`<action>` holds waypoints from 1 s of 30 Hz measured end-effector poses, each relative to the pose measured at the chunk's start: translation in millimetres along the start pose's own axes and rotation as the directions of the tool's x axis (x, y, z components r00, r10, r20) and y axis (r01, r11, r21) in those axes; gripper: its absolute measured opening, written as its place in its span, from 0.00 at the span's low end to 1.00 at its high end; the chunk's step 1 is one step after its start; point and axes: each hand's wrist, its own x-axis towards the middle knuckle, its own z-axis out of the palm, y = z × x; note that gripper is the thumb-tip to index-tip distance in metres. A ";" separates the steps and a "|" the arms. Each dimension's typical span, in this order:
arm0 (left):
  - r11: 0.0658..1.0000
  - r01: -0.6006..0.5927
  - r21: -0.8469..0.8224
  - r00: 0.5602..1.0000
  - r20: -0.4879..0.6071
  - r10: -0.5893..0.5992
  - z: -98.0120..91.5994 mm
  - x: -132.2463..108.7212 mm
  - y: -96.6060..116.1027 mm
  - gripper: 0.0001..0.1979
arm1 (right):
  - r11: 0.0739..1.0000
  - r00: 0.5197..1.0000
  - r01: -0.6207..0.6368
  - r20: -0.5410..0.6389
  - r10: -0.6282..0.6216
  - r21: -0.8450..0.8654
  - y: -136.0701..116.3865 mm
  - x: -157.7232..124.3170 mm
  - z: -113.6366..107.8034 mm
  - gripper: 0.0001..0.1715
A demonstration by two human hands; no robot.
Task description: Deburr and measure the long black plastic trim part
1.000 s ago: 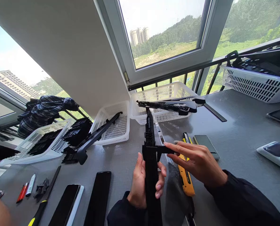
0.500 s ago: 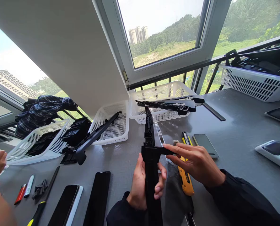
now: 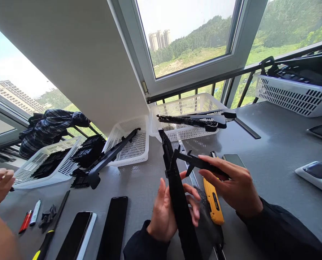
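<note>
My left hand (image 3: pixel 165 213) is wrapped loosely round a long black plastic strip (image 3: pixel 181 206), which stands tilted with its far end near the white baskets. In my right hand (image 3: pixel 235 184) is a black caliper (image 3: pixel 195 161), pinched between thumb and fingers. The caliper points left, with its jaws parted beside and over the strip's narrower upper part; whether they touch it I cannot tell. Below my right hand lies a yellow-handled tool (image 3: pixel 213 202) on the table, next to a dark cloth (image 3: pixel 205 231).
White baskets (image 3: pixel 128 162) stand along the window side, with black parts (image 3: pixel 193 121) laid across one. Phones (image 3: pixel 113 227), a yellow-black handled tool (image 3: pixel 46 240), a red lighter (image 3: pixel 25 221) and a white device (image 3: pixel 316 177) lie around. Another person's hand (image 3: pixel 0 186) is at the left edge.
The caliper has turned from lying across the strip to a slant with its jaws showing. The strip's top has tipped left. The other person's hand has moved slightly right.
</note>
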 end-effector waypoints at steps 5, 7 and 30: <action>0.994 0.094 -0.050 0.994 0.069 -0.090 -8.8 0.1 -6.7 0.35 | 0.984 0.994 0.091 0.078 -0.080 -0.151 7.4 0.8 -1.3 0.18; 0.990 0.127 -0.064 0.989 0.085 -0.122 -11.6 -1.0 -7.7 0.35 | 0.967 0.985 0.148 0.117 -0.125 -0.209 9.0 1.7 -1.7 0.18; 0.974 0.221 -0.046 0.971 0.101 -0.216 -14.2 -0.8 -3.4 0.36 | 0.922 0.956 0.218 0.261 -0.136 -0.319 16.5 10.3 -21.4 0.27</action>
